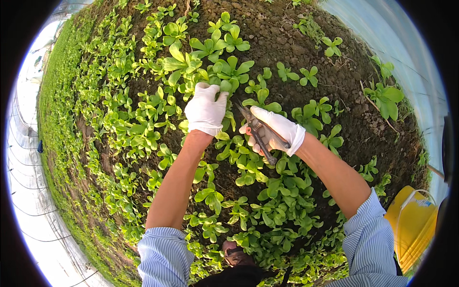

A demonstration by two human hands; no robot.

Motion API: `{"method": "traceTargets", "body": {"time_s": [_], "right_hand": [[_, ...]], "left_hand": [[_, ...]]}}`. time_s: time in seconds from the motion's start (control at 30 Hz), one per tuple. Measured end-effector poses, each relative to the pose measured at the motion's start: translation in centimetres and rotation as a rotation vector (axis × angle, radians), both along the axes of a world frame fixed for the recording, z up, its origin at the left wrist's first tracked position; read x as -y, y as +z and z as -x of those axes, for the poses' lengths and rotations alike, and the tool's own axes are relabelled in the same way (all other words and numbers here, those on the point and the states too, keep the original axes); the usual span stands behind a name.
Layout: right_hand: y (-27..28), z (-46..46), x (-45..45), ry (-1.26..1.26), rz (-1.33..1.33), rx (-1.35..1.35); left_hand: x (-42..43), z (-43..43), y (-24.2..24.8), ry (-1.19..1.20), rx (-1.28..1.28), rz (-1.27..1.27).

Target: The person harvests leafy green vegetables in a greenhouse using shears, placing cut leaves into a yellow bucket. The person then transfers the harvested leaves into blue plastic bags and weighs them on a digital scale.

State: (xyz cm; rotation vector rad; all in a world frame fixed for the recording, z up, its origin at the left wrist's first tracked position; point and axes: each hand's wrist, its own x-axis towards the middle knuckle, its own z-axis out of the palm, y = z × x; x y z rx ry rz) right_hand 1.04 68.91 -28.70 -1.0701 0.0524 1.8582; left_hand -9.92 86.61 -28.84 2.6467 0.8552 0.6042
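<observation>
My left hand [205,111], in a white glove, reaches into a leafy green plant [233,70]. Its thumb and fingers close around the leaves low down, and the fingertips are partly hidden by foliage. In my right hand [274,125], also gloved in white, is a pair of pruning shears [261,142] with dark handles, a coil spring and a red-orange catch. The shears' narrow blades point up and left, beside the gripped plant and apart from my left hand. Whether the blades are fully together cannot be told.
Rows of similar leafy plants [118,68] cover the soil to the left and below. Brown soil [279,39] with scattered plants lies at upper right. A yellow bucket [412,222] stands at lower right. Plastic sheeting [391,39] edges the bed. A shoe [236,254] shows among leaves.
</observation>
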Motion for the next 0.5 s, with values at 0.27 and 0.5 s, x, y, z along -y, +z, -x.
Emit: {"method": "traceTargets", "body": {"time_s": [0.27, 0.5], "right_hand": [[-0.9, 0.7, -2.1, -0.004, -0.054, -0.095], [-1.8, 0.6, -2.9, 0.023, -0.029, -0.002]], "left_hand": [[-2.1, 1.6, -2.5, 0.029, 0.186, 0.288], [-2.2, 1.1, -2.8, 0.031, 0.227, 0.347]]}}
